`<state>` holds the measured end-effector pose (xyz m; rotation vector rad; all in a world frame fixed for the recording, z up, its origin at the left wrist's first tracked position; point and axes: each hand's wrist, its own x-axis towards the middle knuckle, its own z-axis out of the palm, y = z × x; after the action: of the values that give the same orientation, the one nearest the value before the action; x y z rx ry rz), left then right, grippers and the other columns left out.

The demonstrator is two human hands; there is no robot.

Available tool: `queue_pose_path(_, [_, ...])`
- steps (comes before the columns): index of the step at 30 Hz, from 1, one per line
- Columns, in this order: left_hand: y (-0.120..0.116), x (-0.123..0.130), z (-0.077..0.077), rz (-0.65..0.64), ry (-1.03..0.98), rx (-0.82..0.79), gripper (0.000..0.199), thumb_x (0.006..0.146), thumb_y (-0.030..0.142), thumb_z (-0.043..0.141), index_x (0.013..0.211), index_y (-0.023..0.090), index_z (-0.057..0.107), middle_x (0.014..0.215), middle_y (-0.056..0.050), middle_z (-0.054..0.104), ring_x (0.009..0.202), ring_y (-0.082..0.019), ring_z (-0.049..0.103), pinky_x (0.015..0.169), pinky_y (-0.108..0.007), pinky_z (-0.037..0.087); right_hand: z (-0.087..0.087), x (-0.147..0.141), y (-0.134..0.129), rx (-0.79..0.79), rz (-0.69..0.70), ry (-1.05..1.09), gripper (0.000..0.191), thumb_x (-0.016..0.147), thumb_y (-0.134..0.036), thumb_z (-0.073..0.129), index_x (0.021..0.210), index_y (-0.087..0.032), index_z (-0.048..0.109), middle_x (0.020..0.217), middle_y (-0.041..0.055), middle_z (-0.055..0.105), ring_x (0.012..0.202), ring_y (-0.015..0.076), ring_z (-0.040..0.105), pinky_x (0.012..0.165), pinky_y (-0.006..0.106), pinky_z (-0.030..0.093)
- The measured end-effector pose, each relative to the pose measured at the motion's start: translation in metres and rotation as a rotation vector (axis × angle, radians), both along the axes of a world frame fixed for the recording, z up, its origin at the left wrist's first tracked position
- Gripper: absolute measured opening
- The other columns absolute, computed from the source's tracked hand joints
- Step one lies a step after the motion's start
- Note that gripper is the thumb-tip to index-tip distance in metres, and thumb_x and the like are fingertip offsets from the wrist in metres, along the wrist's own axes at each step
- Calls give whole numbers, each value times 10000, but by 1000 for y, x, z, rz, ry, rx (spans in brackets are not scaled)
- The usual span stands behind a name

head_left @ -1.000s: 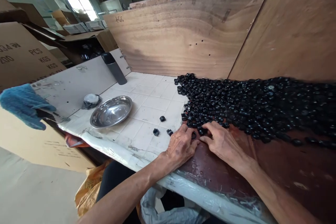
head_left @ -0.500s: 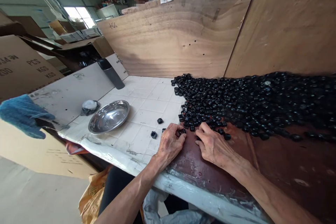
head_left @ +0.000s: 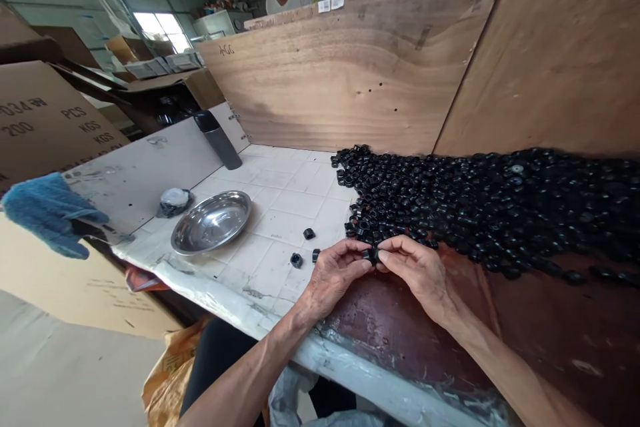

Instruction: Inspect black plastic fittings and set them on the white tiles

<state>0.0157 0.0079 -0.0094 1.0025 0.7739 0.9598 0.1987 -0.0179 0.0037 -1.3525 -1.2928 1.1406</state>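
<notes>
Blue cloth draped over a carton edge at the far left, off the bench. Cardboard carton behind it prints "PCS", "KGS", "200" and part of a number ending "034".

Steel dish sits near the bench's left front corner, within the left hand's reach and holding nothing visible. A dark flask stands at the left back edge, clear of the work.

Three loose black parts lie on the white tiles between dish and hands, apart from the heap.

Left hand and right hand meet near the front edge, fingertips narrow, both pinching one small black part between them, lifted off the surface, probably for a closer look.

Heap of black parts banks against the plywood backboard, which likely stops it spilling. Handwritten mark on the board, illegible.
</notes>
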Motion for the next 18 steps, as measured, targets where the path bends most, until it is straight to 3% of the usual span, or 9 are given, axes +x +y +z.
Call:
queue_pose_path(6, [-2, 1, 2, 29, -7, 46, 334, 729, 272, 856, 1010, 160, 714, 955, -37, 734, 828, -140, 691, 831, -274, 546, -9, -1, -2, 193, 20, -88, 236, 897, -336, 653, 1093, -222, 717, 1127, 64, 719, 1006, 205, 695, 884, 299, 575])
queue_pose_path(12, [-4, 1, 10, 24, 5, 42, 315, 755, 287, 837, 1000, 150, 692, 935, -37, 721, 840, -141, 680, 845, -269, 524, -8, -1, -5, 104, 22, -11, 226, 859, -361, 723, 1023, -214, 670, 866, 24, 716, 798, 180, 704, 729, 257, 581])
queue_pose_path(18, [-6, 2, 8, 38, 45, 90, 299, 779, 284, 821, 1010, 154, 684, 958, -33, 711, 830, -126, 668, 815, -248, 515, -11, -3, -4, 82, -17, -74, 249, 862, -392, 712, 1033, -211, 687, 896, 34, 736, 808, 191, 705, 731, 269, 570])
